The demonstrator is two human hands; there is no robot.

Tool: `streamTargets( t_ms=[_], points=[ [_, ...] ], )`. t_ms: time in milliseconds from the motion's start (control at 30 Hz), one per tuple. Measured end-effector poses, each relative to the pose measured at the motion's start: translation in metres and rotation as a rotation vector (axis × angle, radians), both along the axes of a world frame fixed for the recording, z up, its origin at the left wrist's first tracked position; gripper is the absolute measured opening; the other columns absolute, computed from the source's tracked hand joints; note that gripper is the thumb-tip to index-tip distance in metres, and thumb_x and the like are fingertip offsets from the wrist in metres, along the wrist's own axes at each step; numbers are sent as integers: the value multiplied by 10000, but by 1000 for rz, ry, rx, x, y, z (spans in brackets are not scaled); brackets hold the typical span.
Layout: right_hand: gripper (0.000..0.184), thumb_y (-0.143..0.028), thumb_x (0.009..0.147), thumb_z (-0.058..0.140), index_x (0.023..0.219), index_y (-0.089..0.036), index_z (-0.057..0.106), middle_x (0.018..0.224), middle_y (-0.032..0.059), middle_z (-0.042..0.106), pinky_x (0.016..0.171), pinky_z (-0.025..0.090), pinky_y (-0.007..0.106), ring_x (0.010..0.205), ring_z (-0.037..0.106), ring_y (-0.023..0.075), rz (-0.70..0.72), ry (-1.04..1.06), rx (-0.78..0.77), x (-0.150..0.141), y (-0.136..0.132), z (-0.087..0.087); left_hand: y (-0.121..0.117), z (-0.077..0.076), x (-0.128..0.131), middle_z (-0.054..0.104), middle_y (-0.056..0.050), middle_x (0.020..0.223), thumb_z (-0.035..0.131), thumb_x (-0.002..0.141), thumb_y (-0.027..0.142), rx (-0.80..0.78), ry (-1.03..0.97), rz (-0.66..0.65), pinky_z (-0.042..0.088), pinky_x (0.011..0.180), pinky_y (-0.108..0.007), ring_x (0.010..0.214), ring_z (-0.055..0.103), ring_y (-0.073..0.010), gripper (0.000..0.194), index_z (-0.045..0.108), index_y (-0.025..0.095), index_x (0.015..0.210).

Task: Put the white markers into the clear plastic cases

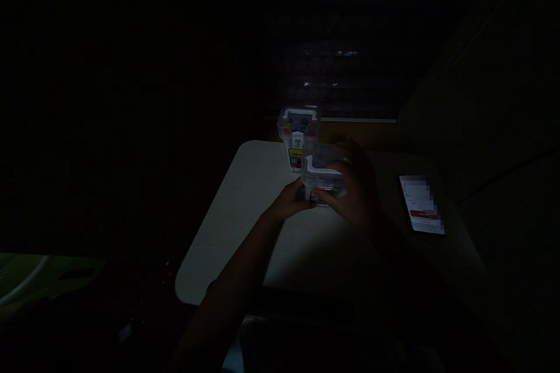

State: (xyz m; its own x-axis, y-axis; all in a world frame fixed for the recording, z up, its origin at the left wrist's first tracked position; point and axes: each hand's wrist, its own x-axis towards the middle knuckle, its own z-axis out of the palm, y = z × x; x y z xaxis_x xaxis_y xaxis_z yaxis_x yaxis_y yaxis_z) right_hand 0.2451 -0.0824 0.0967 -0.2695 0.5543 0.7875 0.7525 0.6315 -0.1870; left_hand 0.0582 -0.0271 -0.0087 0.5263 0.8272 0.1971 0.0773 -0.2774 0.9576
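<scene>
While the left hand grips the lower left side of a clear-lidded box, the right hand clasps its right side, thumb at the front. Whether it touches the bench is too dark to tell. Just behind stands a second lidded box; well to the right lies a lit phone.

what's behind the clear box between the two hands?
Behind the front box stands a second clear case with a white handle and partly yellow label. Its lower right part is covered, so can't be seen.
</scene>
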Motion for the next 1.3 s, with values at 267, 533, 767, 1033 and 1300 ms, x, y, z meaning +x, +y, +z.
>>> streamTargets(
  t_ms=[267, 533, 767, 1033, 1300],
  points=[
    [357, -288, 790, 686, 1102, -245, 517, 1301, 115, 562, 1009, 468, 538, 1332, 463, 351, 42, -18, 56, 4, -1, 4, -1, 2, 1, 699, -88, 1093, 816, 640, 373, -22, -40, -7, 517, 931, -401, 1047, 655, -277, 663, 571, 140, 1210],
    [378, -305, 810, 685, 1143, -264, 511, 1333, 101, 527, 1053, 449, 547, 1365, 420, 320, 145, -19, -5, 13, 1, 7, -3, 6, 1, 698, -112, 1078, 805, 658, 374, -39, -36, -9, 508, 952, -416, 1075, 643, -295, 679, 560, 94, 1226],
    [387, -331, 776, 714, 1105, -257, 522, 1339, 119, 500, 1010, 473, 525, 1288, 485, 309, 111, 58, -27, 17, -5, 16, 0, -3, 1, 662, -114, 1211, 819, 633, 404, -12, -37, 14, 509, 958, -416, 1098, 641, -298, 732, 549, 139, 1260],
    [374, -329, 733, 741, 1003, -246, 496, 1392, 137, 474, 981, 493, 501, 1291, 488, 315, 60, 83, -87, 15, -6, 15, -1, -2, 2, 649, -126, 1242, 815, 644, 397, -45, -52, -14, 526, 931, -394, 1082, 650, -287, 786, 506, 129, 1316],
    [404, -334, 808, 654, 1191, -241, 562, 1430, 128, 473, 1054, 434, 542, 1329, 460, 325, 41, -57, -154, 27, -11, 24, 0, -4, 1, 648, -116, 1251, 820, 623, 367, -49, -43, 1, 522, 950, -404, 1086, 651, -283, 790, 508, 153, 1316]
  ],
)
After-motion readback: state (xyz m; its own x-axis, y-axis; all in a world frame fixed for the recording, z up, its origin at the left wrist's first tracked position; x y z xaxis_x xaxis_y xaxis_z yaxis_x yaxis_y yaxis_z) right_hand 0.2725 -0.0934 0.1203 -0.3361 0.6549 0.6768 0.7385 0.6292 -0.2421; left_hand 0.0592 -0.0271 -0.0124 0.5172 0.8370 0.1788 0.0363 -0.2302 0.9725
